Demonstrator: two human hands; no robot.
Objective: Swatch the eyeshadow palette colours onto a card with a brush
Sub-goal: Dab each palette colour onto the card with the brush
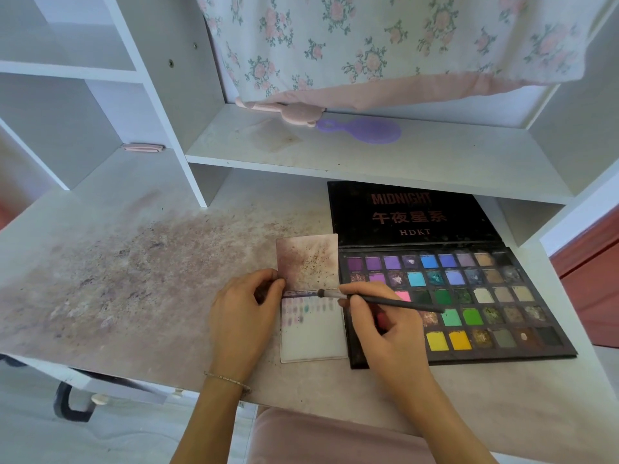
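Note:
An open black eyeshadow palette (pixel 495 306) with many coloured pans lies on the right of the desk, its lid (pixel 408 212) leaning back under the shelf. To its left lies a white card (pixel 315 339) with rows of faint colour swatches near its top. A second, stained card (pixel 308 262) lies just behind it. My right hand (pixel 388 333) holds a thin black brush (pixel 385 299), its tip touching the top of the white card. My left hand (pixel 244 313) pinches the left edge where the two cards meet.
The desk surface (pixel 134 269) is stained with powder on the left. A shelf (pixel 368 155) above holds a purple hairbrush (pixel 365 130) and a pink object (pixel 288 110). A floral cloth (pixel 385 45) hangs behind. White cubbies stand at left.

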